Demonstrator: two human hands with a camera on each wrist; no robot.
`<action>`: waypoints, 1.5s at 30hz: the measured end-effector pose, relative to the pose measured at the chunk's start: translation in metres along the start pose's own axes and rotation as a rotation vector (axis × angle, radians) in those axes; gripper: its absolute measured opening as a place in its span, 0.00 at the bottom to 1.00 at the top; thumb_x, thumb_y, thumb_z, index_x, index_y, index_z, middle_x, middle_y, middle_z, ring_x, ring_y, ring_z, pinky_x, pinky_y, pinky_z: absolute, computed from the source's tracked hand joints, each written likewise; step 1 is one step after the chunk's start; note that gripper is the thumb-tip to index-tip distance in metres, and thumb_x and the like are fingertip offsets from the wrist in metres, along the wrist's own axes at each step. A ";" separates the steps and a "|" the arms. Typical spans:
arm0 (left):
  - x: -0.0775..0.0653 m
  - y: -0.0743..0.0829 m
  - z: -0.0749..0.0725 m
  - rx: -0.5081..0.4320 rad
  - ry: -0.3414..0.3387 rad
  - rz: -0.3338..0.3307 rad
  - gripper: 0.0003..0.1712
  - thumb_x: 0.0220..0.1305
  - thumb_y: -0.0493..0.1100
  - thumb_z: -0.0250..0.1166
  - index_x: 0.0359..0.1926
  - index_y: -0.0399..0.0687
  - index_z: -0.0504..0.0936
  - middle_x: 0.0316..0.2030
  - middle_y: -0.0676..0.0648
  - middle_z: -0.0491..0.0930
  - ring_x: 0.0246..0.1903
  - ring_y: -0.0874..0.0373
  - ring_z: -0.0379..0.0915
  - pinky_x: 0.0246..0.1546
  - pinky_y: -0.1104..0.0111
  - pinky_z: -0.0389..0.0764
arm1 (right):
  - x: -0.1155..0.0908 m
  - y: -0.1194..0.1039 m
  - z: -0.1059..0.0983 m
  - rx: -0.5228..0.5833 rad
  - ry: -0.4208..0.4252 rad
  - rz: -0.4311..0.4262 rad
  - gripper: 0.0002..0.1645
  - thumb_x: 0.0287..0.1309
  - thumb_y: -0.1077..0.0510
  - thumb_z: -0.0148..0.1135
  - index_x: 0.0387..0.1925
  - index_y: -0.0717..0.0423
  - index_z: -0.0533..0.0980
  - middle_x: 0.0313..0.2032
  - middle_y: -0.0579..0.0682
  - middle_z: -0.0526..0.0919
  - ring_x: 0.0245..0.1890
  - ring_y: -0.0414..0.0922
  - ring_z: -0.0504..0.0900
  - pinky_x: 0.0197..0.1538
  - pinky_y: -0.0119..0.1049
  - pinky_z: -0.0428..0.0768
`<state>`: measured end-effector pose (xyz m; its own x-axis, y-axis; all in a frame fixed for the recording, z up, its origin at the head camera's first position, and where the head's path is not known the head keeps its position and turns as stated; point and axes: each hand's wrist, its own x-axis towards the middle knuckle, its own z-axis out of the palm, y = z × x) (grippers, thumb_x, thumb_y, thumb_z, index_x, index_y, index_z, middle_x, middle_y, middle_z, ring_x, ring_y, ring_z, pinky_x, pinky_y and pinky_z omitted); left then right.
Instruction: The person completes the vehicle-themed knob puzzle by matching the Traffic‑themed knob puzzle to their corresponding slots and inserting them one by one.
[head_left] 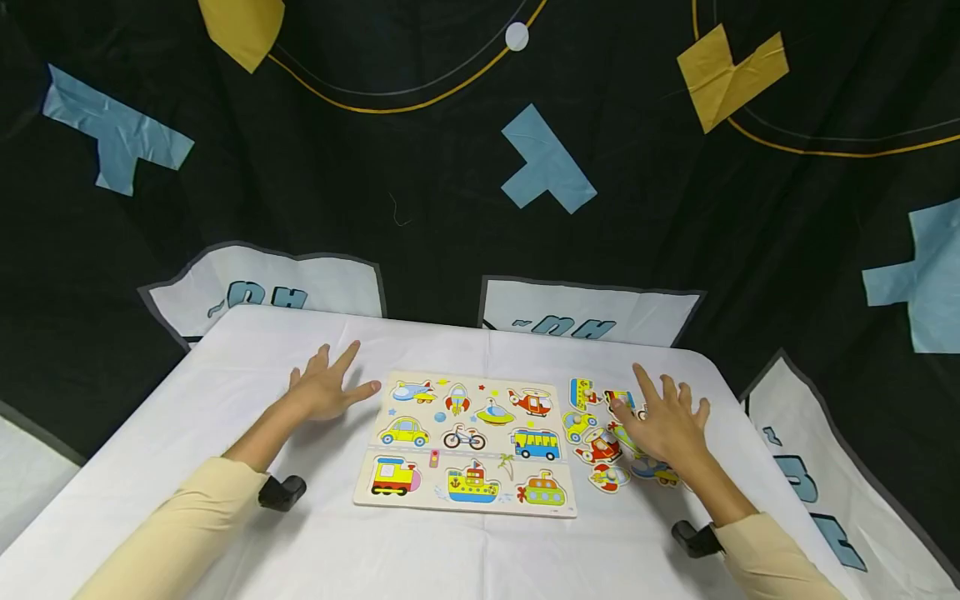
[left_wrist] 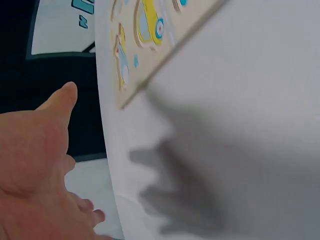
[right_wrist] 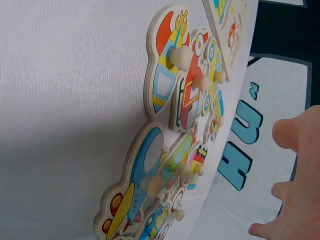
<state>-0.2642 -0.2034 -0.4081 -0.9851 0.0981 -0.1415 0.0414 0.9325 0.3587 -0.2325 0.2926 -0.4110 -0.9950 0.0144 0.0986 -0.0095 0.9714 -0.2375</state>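
Pale wooden puzzle board (head_left: 467,454) lies flat near the middle of the white-covered table (head_left: 375,550), its vehicle pictures in three rows, plane to helicopter on the far side, train to submarine on the near side. Just right of it, loose vehicle pieces (head_left: 600,450) crowd together, with round wooden knobs (right_wrist: 180,57) on them; the rocket piece (head_left: 609,477) lies at the near edge beside the helicopter piece (right_wrist: 192,95), with the airplane piece (right_wrist: 137,172) to its right. Above this cluster hangs the right hand (head_left: 671,425), apart from the pieces, its grip spread wide and holding nothing. Just left of the board's far left corner, the left hand (head_left: 322,392) is raised over the table, its grip likewise splayed and empty. Cream sleeves (head_left: 180,525) cover part of both forearms; black cloth (head_left: 420,200) hangs beyond the table.
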 end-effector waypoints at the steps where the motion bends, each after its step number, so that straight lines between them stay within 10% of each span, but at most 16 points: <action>1: 0.000 0.002 0.001 -0.006 -0.009 0.007 0.55 0.69 0.70 0.55 0.80 0.42 0.45 0.73 0.17 0.41 0.72 0.18 0.43 0.67 0.28 0.48 | 0.000 -0.001 0.000 0.007 0.003 -0.003 0.48 0.68 0.34 0.50 0.79 0.52 0.51 0.70 0.77 0.57 0.69 0.77 0.52 0.63 0.79 0.42; 14: 0.000 0.019 0.006 -0.226 -0.034 -0.001 0.54 0.66 0.64 0.63 0.80 0.41 0.50 0.70 0.26 0.65 0.68 0.27 0.62 0.60 0.34 0.69 | 0.005 0.000 0.004 0.165 -0.021 -0.018 0.50 0.67 0.38 0.58 0.79 0.55 0.51 0.70 0.73 0.64 0.68 0.73 0.64 0.63 0.73 0.62; 22: 0.005 0.017 0.014 -0.343 -0.051 -0.071 0.52 0.64 0.57 0.69 0.78 0.37 0.55 0.59 0.27 0.78 0.45 0.42 0.84 0.45 0.54 0.81 | 0.008 0.006 -0.005 0.272 -0.135 0.052 0.50 0.66 0.38 0.61 0.78 0.56 0.53 0.71 0.73 0.64 0.66 0.74 0.67 0.58 0.69 0.73; 45: 0.017 0.012 0.040 -0.571 0.014 -0.209 0.37 0.55 0.44 0.75 0.65 0.36 0.76 0.39 0.41 0.85 0.33 0.56 0.77 0.33 0.69 0.73 | 0.003 0.058 -0.016 0.529 -0.190 0.161 0.43 0.65 0.36 0.63 0.69 0.61 0.69 0.59 0.68 0.79 0.54 0.61 0.82 0.60 0.58 0.76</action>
<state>-0.2738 -0.1768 -0.4432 -0.9650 -0.0749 -0.2515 -0.2454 0.5970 0.7638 -0.2342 0.3526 -0.4092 -0.9880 0.0615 -0.1417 0.1432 0.7094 -0.6901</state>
